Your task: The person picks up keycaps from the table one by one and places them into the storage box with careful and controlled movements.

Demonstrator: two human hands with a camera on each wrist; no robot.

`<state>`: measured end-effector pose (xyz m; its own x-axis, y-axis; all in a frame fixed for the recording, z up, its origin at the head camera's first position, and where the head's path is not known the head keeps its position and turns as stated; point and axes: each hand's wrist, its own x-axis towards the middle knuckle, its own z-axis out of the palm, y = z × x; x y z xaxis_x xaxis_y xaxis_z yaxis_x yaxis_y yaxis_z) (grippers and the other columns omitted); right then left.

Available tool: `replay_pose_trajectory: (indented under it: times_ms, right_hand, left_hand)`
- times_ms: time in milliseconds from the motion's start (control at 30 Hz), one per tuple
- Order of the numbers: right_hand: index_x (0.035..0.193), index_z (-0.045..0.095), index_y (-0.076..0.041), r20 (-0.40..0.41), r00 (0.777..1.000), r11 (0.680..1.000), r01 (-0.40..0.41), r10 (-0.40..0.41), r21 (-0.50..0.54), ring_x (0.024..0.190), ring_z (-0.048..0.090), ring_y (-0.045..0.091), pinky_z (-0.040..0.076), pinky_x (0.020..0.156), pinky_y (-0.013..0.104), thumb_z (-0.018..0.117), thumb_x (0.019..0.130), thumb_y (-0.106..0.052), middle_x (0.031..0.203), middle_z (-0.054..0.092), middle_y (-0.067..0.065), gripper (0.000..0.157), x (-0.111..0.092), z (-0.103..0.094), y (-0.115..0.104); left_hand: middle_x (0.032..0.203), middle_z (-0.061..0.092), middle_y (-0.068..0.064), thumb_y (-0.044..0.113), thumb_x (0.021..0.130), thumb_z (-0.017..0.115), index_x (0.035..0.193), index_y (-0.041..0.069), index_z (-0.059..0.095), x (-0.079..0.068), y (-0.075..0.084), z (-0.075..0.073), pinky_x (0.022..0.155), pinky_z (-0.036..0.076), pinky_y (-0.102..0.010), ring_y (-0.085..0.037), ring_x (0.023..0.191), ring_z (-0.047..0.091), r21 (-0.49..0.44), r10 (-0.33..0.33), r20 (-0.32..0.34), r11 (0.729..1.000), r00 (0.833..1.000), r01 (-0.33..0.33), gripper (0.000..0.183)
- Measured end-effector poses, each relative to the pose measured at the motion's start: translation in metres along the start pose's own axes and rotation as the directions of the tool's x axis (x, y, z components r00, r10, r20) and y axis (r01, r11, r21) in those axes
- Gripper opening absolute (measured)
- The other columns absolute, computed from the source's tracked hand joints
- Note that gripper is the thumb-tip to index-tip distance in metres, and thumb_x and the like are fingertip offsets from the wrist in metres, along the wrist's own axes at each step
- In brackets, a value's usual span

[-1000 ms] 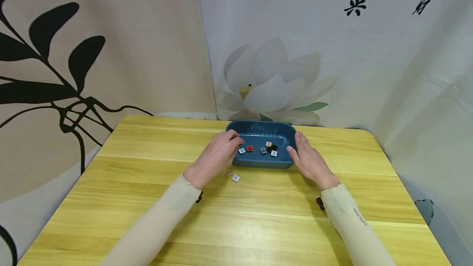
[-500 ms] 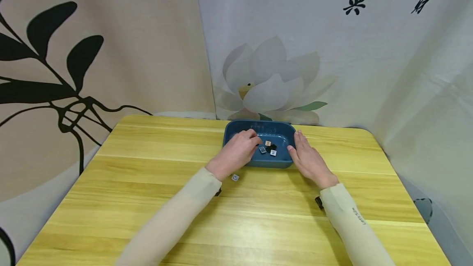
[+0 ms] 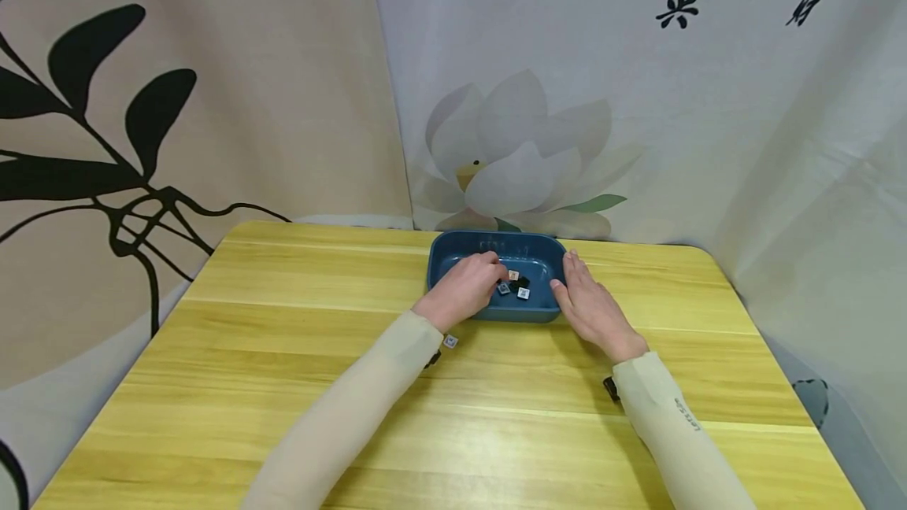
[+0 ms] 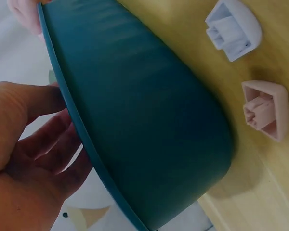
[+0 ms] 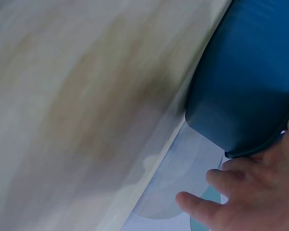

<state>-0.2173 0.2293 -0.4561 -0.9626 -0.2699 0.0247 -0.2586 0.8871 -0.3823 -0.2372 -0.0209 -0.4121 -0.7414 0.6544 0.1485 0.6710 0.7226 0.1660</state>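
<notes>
Over the blue tray [image 3: 510,315] my left hand [image 3: 464,283] dips its fingers inside, fingertips beside a small cluster of keycaps. In the left wrist view the thumb and fingers [image 4: 53,149] pass behind the rim, so their tips are hidden; whether they pinch a keycap I cannot tell. Close to those fingers lie a white keycap [image 3: 523,293], a cream keycap [image 3: 513,275], a grey keycap [image 3: 504,288] and dark keycaps [image 3: 520,282]. My right hand [image 3: 594,304] rests with straight fingers against the tray's right end.
On the wooden table [image 3: 538,415], in front of the tray, a white keycap [image 4: 234,30] and a pinkish keycap [image 4: 267,109] lie with hollow undersides showing. A printed curtain [image 3: 638,132] hangs right behind the table's far edge.
My left hand has moved right across the tray toward the cluster, hiding the red and white keycaps at the left. The forearm now covers the brownish keycap on the table. The right hand stays put.
</notes>
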Motion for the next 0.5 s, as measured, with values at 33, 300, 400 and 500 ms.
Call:
replay_pose_trajectory:
  times_ms: [33,300,400,500]
  right_hand:
    - [0.161,0.012,0.010,0.000,1.000,1.000,0.000,0.000,0.000,0.156,0.014,0.044,0.020,0.122,0.058,0.025,0.114,-0.043,0.170,0.007,0.026,0.072,0.000,0.000,0.000]
    - [0.161,0.010,0.009,0.011,1.000,1.000,-0.007,0.007,0.002,0.156,0.012,0.043,0.020,0.123,0.057,0.023,0.114,-0.043,0.171,0.004,0.025,0.072,0.000,0.001,0.000]
    - [0.161,0.009,0.009,0.013,1.000,1.000,-0.009,0.009,0.003,0.157,0.011,0.042,0.020,0.123,0.057,0.023,0.114,-0.043,0.171,0.003,0.024,0.072,0.000,0.001,0.001]
    - [0.161,0.009,0.009,0.013,1.000,1.000,-0.009,0.009,0.006,0.157,0.011,0.042,0.019,0.123,0.057,0.023,0.114,-0.042,0.171,0.002,0.024,0.071,0.000,0.002,0.001]
  left_hand:
    - [0.112,0.069,-0.006,0.004,0.102,0.065,0.119,0.010,0.079,0.002,-0.001,0.001,0.087,0.056,-0.027,-0.018,0.098,0.067,-0.004,-0.002,0.013,1.000,1.000,0.002,0.023]
    - [0.115,0.071,-0.006,-0.002,0.101,0.063,0.119,0.010,0.079,0.012,-0.005,0.003,0.093,0.055,-0.030,-0.020,0.105,0.068,-0.043,-0.027,0.115,0.999,0.993,0.032,0.027]
    - [0.116,0.072,-0.005,-0.002,0.101,0.063,0.118,0.011,0.079,0.015,-0.005,0.005,0.094,0.055,-0.031,-0.019,0.105,0.067,-0.037,-0.035,0.148,0.998,0.988,0.041,0.028]
    - [0.116,0.072,-0.004,-0.002,0.101,0.063,0.115,0.012,0.080,0.018,-0.006,0.006,0.092,0.054,-0.031,-0.019,0.102,0.066,-0.025,-0.038,0.174,0.999,0.984,0.043,0.026]
